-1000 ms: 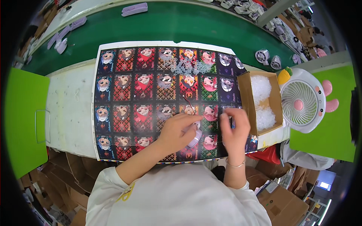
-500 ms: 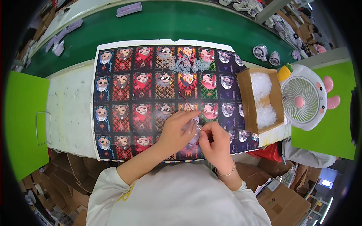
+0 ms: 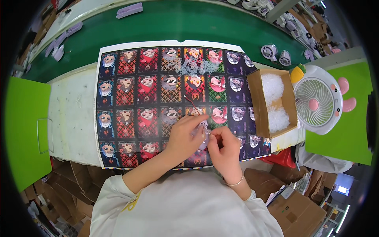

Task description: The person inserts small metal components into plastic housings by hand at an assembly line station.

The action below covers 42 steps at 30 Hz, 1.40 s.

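Over one sheet (image 3: 136, 91), one lilac part (image 3: 203, 144) in left hand (image 3: 184, 136), seemingly one strand (image 3: 207, 133) in right hand (image 3: 226, 147).

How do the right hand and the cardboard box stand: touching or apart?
Apart: the head view shows a strip of printed sheet between the right hand and the cardboard box.

Your white bench (image 3: 73, 126), mostly covered by one big printed sheet (image 3: 178, 107) of cartoon cards. On the sheet in front of you: loose pile of small clear rings (image 3: 193, 66), thin red wire (image 3: 192, 102) trailing over it, open cardboard box (image 3: 256, 104) at its right edge. Beyond your bench, green belt (image 3: 177, 28) carries a lilac tray-like part (image 3: 129, 10) and two round housings (image 3: 269, 52).
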{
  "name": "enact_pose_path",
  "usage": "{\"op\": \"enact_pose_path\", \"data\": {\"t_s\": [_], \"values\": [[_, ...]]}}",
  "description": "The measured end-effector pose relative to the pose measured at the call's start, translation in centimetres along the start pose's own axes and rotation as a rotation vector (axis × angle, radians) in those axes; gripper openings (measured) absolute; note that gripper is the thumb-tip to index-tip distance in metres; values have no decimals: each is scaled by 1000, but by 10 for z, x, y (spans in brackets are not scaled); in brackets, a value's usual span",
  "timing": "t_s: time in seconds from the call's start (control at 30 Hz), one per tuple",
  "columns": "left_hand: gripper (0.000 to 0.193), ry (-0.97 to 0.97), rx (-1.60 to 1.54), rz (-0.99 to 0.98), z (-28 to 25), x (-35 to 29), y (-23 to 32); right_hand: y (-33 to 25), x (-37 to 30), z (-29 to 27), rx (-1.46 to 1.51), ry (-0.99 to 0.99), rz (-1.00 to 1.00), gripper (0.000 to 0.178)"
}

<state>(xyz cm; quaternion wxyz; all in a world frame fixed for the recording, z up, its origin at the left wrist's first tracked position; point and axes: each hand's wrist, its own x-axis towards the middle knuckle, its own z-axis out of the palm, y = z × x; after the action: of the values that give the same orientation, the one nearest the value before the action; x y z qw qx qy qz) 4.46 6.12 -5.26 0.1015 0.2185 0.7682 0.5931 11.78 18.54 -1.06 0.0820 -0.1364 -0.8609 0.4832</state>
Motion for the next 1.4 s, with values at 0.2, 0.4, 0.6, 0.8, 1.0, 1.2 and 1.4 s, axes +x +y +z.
{"op": "enact_pose_path", "data": {"t_s": [0.2,0.4,0.6,0.8,1.0,1.2,1.4], "values": [[31,16,-30,-9,2,-1,1,6,-5,16,-146,138,-81,15],[30,22,17,50,3,1,-1,-1,22,-12,-97,-65,-149,13],[30,-3,68,82,0,-1,-1,-28,92,-50,-323,-568,-376,9],[28,-77,43,22,-3,0,0,-76,137,-28,-777,-1047,-670,8],[15,64,46,215,6,-1,-12,-88,133,8,-758,-1011,-815,9],[14,-74,-63,7,-2,0,-5,-85,134,-26,-728,-942,-778,7],[28,-118,-42,1,-1,6,-2,-68,122,-42,-696,-797,-662,10]]}}
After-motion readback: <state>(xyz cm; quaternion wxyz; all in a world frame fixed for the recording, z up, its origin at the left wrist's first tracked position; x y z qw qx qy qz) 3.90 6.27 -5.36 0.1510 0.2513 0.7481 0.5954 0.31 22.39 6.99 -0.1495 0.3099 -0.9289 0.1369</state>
